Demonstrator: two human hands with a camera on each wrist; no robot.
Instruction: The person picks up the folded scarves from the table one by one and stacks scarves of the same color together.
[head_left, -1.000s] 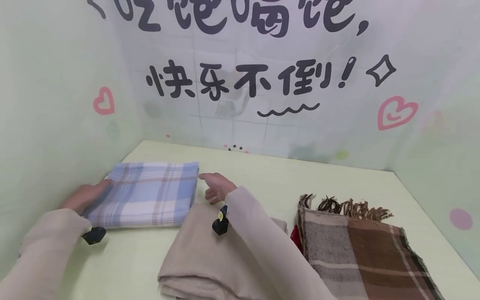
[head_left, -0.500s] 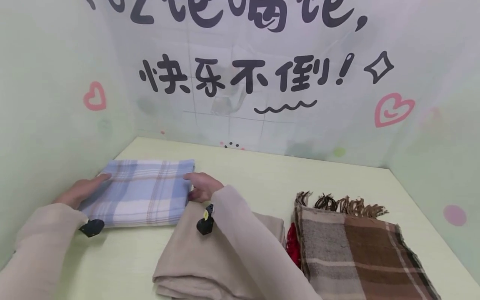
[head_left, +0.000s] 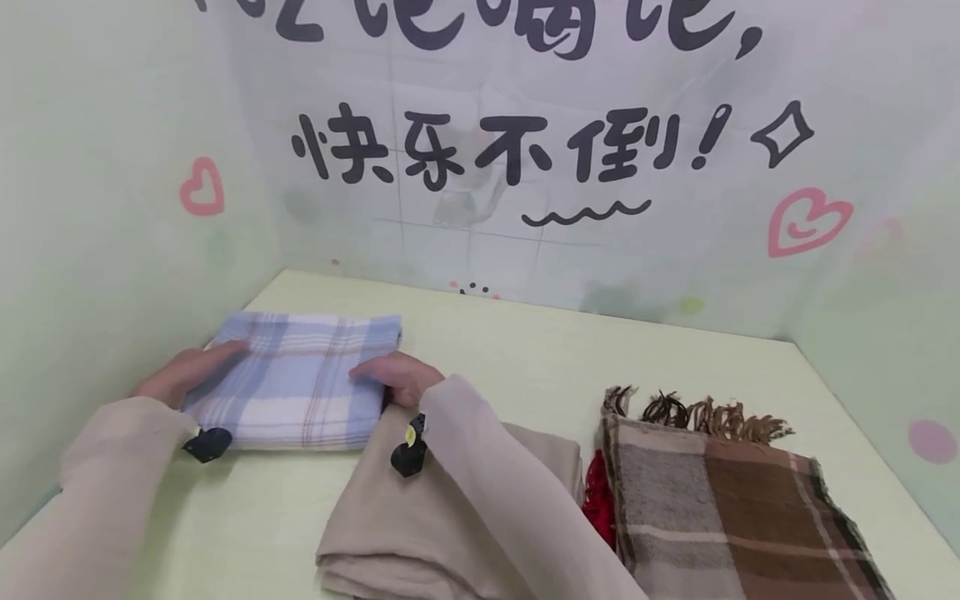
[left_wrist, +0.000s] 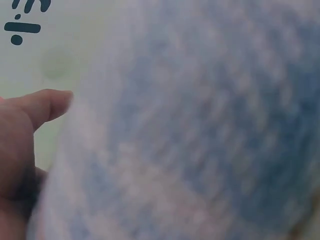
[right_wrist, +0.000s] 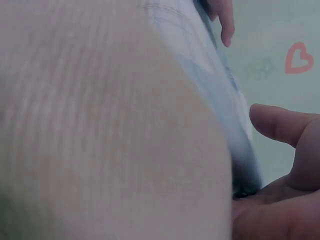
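Observation:
A folded blue-and-white plaid cloth (head_left: 296, 379) lies at the back left of the table. My left hand (head_left: 183, 375) grips its left side, the thumb on top and the other fingers hidden by the cloth. At the right edge, my right hand (head_left: 401, 377) holds the cloth with the thumb over the top and fingers tucked beneath. In the right wrist view those fingers (right_wrist: 280, 215) reach under the blue edge. The left wrist view is mostly filled by blurred cloth (left_wrist: 190, 125), with a thumb (left_wrist: 47, 105) beside it.
A folded beige cloth (head_left: 405, 508) lies in front, under my right forearm. Right of it are some red fringe (head_left: 598, 500) and a folded brown plaid scarf with fringe (head_left: 738, 508). Walls (head_left: 112, 167) close in the pale table (head_left: 540, 350) at the left, back and right.
My right hand has moved left from beside the blue plaid cloth onto its edge and taken hold. My left hand has shifted slightly inward. The cloth looks unmoved.

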